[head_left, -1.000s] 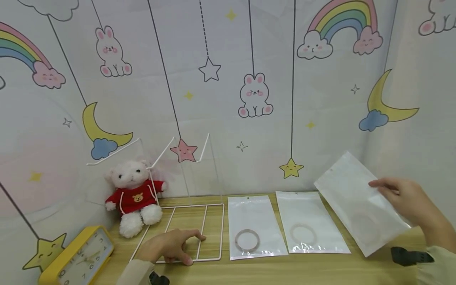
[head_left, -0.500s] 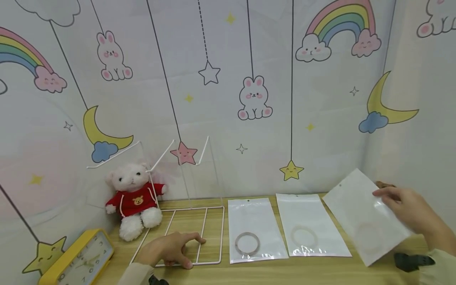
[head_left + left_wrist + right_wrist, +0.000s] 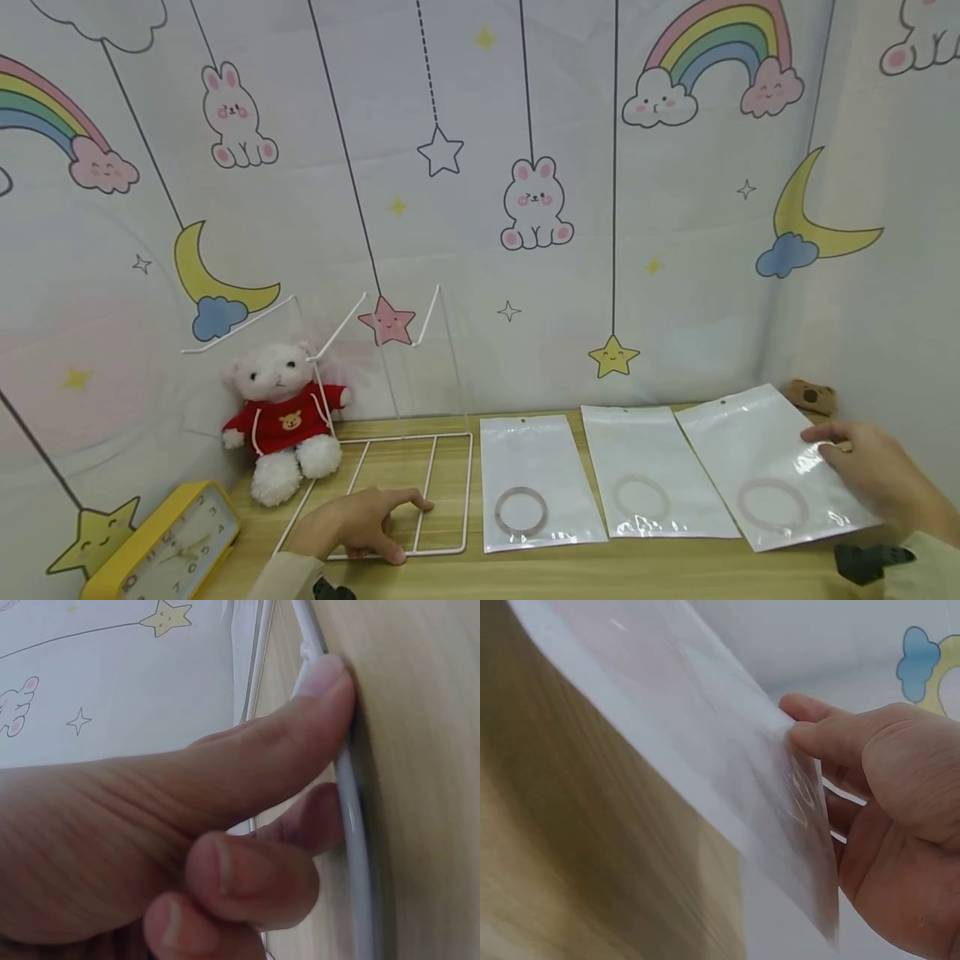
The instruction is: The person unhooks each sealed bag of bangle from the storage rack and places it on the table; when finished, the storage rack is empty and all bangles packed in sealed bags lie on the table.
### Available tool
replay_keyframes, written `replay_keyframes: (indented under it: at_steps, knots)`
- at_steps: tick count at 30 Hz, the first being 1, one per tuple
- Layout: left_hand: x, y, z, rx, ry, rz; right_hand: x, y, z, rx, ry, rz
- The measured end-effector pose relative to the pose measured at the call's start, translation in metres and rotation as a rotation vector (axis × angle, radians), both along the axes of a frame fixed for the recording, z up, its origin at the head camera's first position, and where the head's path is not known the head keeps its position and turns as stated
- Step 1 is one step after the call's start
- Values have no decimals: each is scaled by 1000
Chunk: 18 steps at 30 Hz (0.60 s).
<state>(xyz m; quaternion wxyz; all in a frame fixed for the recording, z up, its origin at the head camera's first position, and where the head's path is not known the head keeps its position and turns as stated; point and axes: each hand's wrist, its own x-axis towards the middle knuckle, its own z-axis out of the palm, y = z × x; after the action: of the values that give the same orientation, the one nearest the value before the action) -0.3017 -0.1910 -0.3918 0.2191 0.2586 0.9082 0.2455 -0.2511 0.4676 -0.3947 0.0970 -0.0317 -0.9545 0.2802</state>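
My right hand pinches the right edge of a white plastic pouch, with thumb and fingertips on its edge in the right wrist view. A pale pink ring, like a bangle, shows through the pouch's front. Its left side is down by the table, while the held side is raised. On the left, my left hand holds a white wire rack. The thumb presses the rack's front wire and the index finger bends onto a crossbar; the other fingers are curled.
Two similar pouches, one with a brownish ring and one with a beige ring, lie between the hands. A teddy bear sits behind the rack. A yellow clock stands at left. A brown plush head shows behind the right pouch.
My right hand has lowered the pouch from a tilted, lifted pose to the table beside the other two, exposing the brown plush behind. The left hand stays on the rack.
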Motion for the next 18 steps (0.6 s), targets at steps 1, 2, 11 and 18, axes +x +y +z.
replay_keyframes:
  at_steps: [1,2,11,18]
  knots:
    - [0,0,1,-1,1,0,1,0,-1,9,0,-1]
    - [1,0,1,-4,2,0,2,-1,-2,20,5,2]
    - [0,-1,2,-6,-14,4,6,1,-9,73,31,18]
    - [-2,-3,2,8,-28,-5,3,10,-15,68,8,10]
